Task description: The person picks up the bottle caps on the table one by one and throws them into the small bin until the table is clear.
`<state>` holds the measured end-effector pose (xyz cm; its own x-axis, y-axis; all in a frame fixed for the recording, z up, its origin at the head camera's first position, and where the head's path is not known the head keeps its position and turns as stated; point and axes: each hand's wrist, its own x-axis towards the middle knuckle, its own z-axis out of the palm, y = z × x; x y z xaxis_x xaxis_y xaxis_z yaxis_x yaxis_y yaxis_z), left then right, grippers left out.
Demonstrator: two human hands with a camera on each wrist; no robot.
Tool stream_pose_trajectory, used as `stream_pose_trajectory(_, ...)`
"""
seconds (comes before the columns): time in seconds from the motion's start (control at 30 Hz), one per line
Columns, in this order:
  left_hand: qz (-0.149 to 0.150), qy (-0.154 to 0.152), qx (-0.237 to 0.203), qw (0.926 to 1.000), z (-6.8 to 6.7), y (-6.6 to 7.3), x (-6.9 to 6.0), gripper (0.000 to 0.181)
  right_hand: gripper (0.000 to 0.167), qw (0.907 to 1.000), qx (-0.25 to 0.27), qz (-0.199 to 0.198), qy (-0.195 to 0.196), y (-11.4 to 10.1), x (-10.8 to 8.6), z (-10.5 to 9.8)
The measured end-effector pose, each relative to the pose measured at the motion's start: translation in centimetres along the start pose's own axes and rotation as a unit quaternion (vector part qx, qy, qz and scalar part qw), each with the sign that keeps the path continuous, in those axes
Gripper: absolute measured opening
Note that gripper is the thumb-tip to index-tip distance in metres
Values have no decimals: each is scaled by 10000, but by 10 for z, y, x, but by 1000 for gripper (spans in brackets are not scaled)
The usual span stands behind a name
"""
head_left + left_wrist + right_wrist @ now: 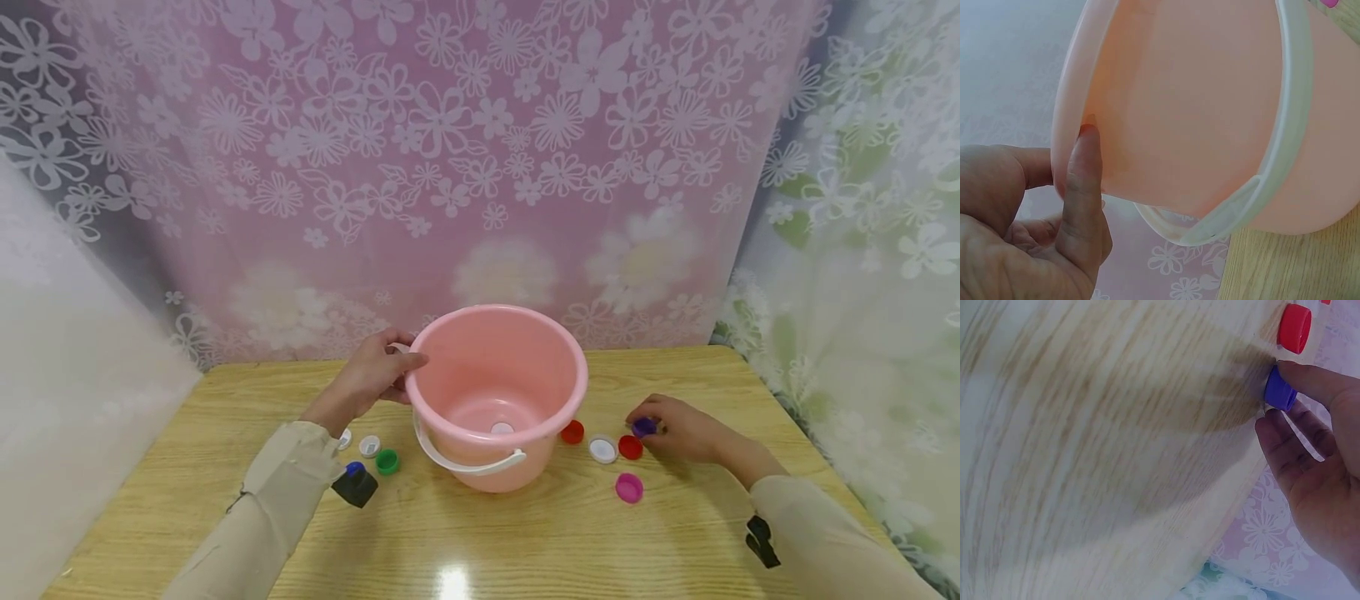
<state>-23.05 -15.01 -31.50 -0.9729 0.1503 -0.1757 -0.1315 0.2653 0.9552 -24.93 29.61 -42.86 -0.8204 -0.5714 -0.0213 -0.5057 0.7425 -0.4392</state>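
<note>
A pink bucket (480,458) with a white handle (1294,94) stands on the wooden table. My left hand (372,372) grips its rim at the left side, thumb over the edge; in the left wrist view the hand (1035,231) pinches the bucket's rim (1079,81). My right hand (686,429) is at the right of the table, its thumb and fingers around a purple cap (644,427). The right wrist view shows the hand (1329,456) pinching that purple cap (1280,389) at the table surface, beside a red cap (1295,329).
Right of the bucket lie red caps (572,432) (631,447), a white cap (603,449) and a magenta cap (629,488). At its left lie a green cap (387,462), white caps (369,447) and a blue cap (355,469). A floral curtain (480,167) hangs behind the table (480,542).
</note>
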Motion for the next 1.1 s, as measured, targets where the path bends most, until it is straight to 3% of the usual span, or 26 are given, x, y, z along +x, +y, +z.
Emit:
stream_pose_trajectory(0.2,-36,-14,5,10000,0,1,0,37,27,9999,15,-95,-35,-2,0,-8)
stream_pose_trajectory(0.47,-25,-24,-86,10000,-2,-1,1,38,31,9998,-2,-172,23,-7,1,-35)
stream_pose_trajectory(0.63,-30,-74,-196,9998,-1,-2,2,39,30,9993,-216,-276,107,-15,2,-61)
stream_pose_trajectory(0.93,13,-64,-186,9998,-1,-2,1,39,35,9976,-463,14,520,-34,4,-117)
stream_pose_trajectory(1.1,26,-8,-193,9998,1,-2,1,37,34,9952,-793,-44,581,-45,11,-141)
